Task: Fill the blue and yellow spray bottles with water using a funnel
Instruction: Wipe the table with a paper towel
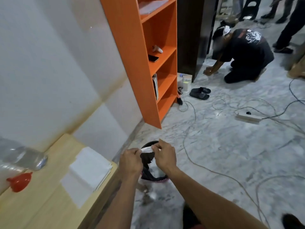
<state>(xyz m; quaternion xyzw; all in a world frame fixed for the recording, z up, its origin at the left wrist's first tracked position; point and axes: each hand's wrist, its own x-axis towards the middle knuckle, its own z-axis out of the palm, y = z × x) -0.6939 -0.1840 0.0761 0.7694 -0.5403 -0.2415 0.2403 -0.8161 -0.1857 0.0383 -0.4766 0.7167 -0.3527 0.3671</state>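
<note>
Both hands were out over a black bin point(154, 176) on the marble floor point(222, 154), the left hand point(130, 160) and right hand point(164, 156) each pinching an edge of a small white scrap point(146, 149) between thumb and fingertips — each grip closed on it, not on any bottle. The step looked like discarding waste; done well, it meant letting go squarely above the bin mouth so nothing landed on the floor. The red funnel point(20, 181) lay on the tabletop point(49, 195) to the left, well apart from the hands, near a clear plastic bottle point(23, 157) lying on its side and a stack of white paper point(89, 169). No blue or yellow spray bottle was in view — filling had yet to show. No writing could be read anywhere
</note>
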